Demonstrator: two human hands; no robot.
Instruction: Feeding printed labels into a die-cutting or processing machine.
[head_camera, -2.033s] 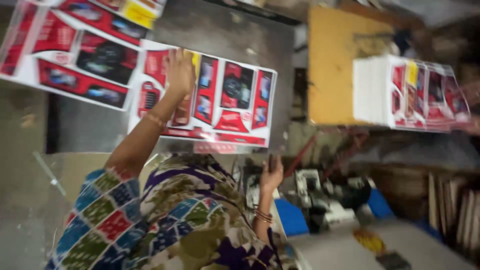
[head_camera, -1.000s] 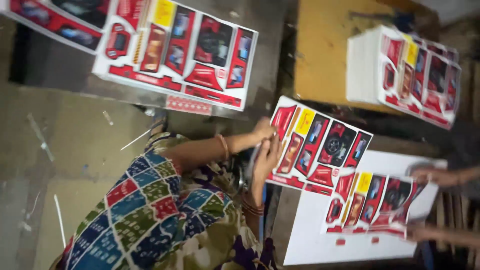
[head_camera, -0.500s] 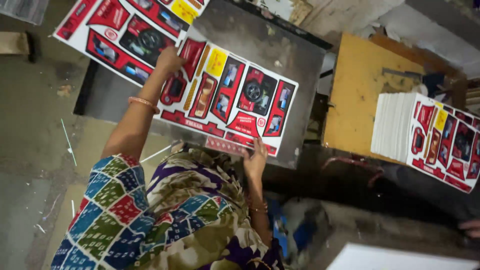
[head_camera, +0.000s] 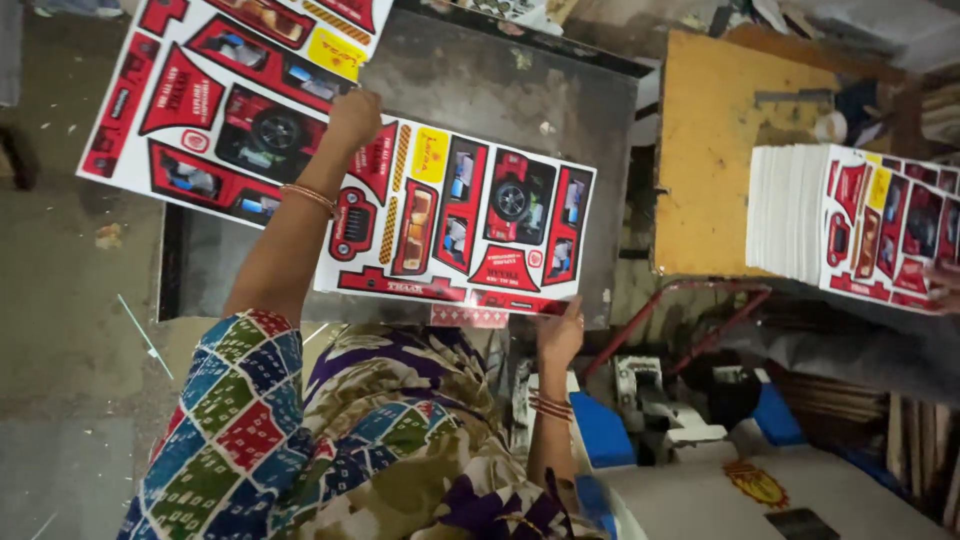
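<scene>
At frame centre, the left hand (head_camera: 352, 118) and right hand (head_camera: 560, 330) pinch opposite edges of a printed sheet (head_camera: 470, 225), fingers closed; it looks light, bendy, best edge-held.

Left hand (head_camera: 354, 118) outstretched, right hand (head_camera: 560, 335) nearer.

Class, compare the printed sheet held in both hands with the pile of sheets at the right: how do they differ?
The held sheet is single, gripped by the left hand and right hand; the pile is many sheets thick and rests on a surface. The held sheet shows whole; the pile runs off the picture's edge. Both carry red car-themed panels.
</scene>
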